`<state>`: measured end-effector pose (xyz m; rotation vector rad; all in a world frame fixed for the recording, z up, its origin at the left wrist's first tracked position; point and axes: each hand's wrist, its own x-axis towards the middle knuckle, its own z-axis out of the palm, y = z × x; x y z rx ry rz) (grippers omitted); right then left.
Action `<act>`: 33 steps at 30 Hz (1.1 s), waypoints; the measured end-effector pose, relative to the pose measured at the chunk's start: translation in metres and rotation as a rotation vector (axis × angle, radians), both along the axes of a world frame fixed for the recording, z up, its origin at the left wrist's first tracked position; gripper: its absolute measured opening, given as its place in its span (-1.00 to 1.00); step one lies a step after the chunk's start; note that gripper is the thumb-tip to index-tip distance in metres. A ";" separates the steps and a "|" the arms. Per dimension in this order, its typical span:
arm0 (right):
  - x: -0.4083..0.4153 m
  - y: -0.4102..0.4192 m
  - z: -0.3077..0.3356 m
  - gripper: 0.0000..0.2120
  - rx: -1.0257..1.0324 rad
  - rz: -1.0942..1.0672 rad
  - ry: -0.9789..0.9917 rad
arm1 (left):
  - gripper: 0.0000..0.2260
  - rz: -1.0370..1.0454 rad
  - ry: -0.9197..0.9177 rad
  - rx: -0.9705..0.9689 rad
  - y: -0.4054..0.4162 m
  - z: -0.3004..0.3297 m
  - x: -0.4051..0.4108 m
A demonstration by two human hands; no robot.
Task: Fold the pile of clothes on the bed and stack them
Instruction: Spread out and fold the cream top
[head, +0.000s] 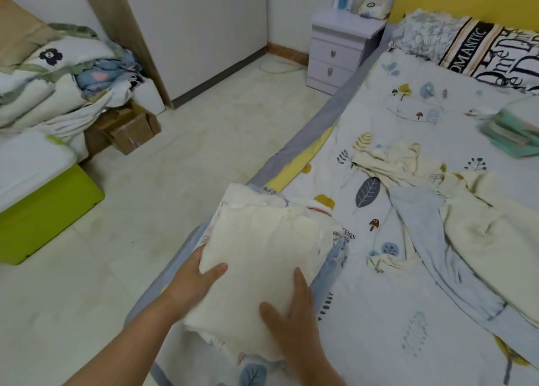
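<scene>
A folded cream garment (262,248) tops a small stack of folded clothes (335,257) at the bed's left edge. My left hand (201,280) holds the stack's left side, thumb on top and fingers hidden underneath. My right hand (291,312) lies on the cream garment's near right corner with straight fingers. To the right, unfolded clothes lie spread on the bed: a cream top (399,161), a light blue garment (437,245) and a cream garment (481,234).
The bed's patterned sheet (379,312) fills the right side, with pillows (466,47) at its head and a folded teal-and-white bundle (513,132) at far right. Also here: a lilac nightstand (341,50), tiled floor (204,152), cardboard boxes (131,132), heaped bedding (52,88), green box (43,213).
</scene>
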<state>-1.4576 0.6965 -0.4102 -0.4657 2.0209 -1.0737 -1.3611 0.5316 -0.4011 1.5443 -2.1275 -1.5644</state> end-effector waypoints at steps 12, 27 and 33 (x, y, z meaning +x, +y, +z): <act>-0.014 -0.005 0.003 -0.21 0.058 -0.001 0.057 | -0.33 -0.016 -0.125 -0.263 0.003 0.002 -0.004; -0.050 0.072 0.044 -0.75 0.182 -0.008 0.093 | -0.75 -0.425 -0.110 -0.497 0.058 0.073 -0.074; -0.095 0.146 0.051 -0.77 0.257 -0.042 0.127 | -0.90 -0.756 -0.043 -0.342 0.124 0.077 -0.140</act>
